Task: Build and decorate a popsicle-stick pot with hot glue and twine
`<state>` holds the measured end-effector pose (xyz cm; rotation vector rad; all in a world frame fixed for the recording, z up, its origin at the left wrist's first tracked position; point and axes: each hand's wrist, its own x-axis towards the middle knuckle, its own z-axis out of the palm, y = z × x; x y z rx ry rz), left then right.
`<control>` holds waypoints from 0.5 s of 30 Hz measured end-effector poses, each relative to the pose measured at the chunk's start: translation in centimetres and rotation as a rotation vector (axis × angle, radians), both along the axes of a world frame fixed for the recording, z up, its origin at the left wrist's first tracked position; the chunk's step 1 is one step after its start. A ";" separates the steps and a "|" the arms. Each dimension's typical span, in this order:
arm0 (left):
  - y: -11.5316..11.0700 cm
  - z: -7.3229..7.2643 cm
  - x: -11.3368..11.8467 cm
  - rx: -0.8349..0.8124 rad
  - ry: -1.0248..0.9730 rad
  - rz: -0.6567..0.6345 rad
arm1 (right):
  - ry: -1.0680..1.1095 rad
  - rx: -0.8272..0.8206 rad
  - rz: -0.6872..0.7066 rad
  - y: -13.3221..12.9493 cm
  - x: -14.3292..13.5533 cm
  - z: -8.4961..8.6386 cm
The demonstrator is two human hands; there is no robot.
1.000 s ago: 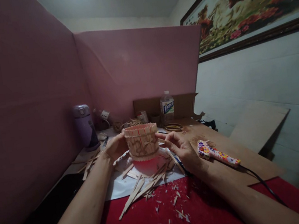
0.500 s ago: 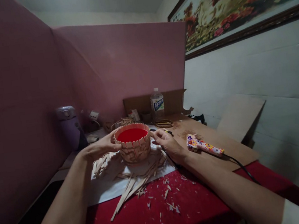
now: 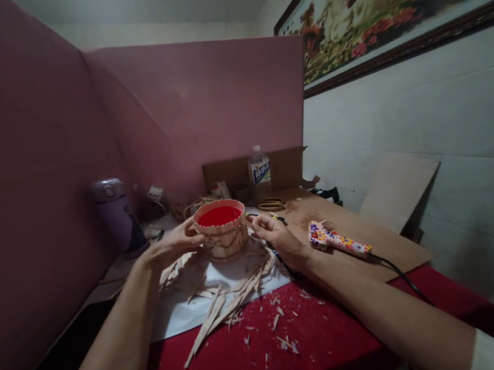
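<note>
A round pot point(image 3: 224, 243) with a red inside is faced with pale wooden strips, their rounded ends forming a scalloped rim. My left hand point(image 3: 180, 243) grips its left side, thumb at the front and fingers behind. Just right of the rim, my right hand point(image 3: 274, 233) is closed in a pinch; what lies between the fingertips is too small to make out. A black and yellow tool point(image 3: 279, 218) shows partly behind that hand, and something dark and thin runs below it. Loose wooden strips point(image 3: 219, 311) lie under and before the pot on a white sheet point(image 3: 174, 318).
A flower-patterned glue gun point(image 3: 337, 239) with a black cord rests on a cardboard sheet point(image 3: 390, 254) at right. Gold-handled scissors point(image 3: 272, 204) and a labelled bottle point(image 3: 259, 174) are behind. At left stands a purple flask point(image 3: 118, 218). Shavings dot the red cloth point(image 3: 325, 345).
The pot has shifted slightly right and away from me, now showing less of its inside. My left hand moved with it; my right hand has hardly moved.
</note>
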<state>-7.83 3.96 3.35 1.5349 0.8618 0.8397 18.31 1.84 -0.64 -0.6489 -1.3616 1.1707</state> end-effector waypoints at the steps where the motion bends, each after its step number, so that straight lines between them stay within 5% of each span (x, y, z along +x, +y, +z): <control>1: 0.0 -0.1 0.4 0.021 -0.011 -0.005 | -0.010 0.007 0.019 -0.2 0.0 0.1; 15: 0.2 -0.5 0.7 0.047 -0.135 0.024 | 0.041 0.064 0.052 -1.4 0.4 0.7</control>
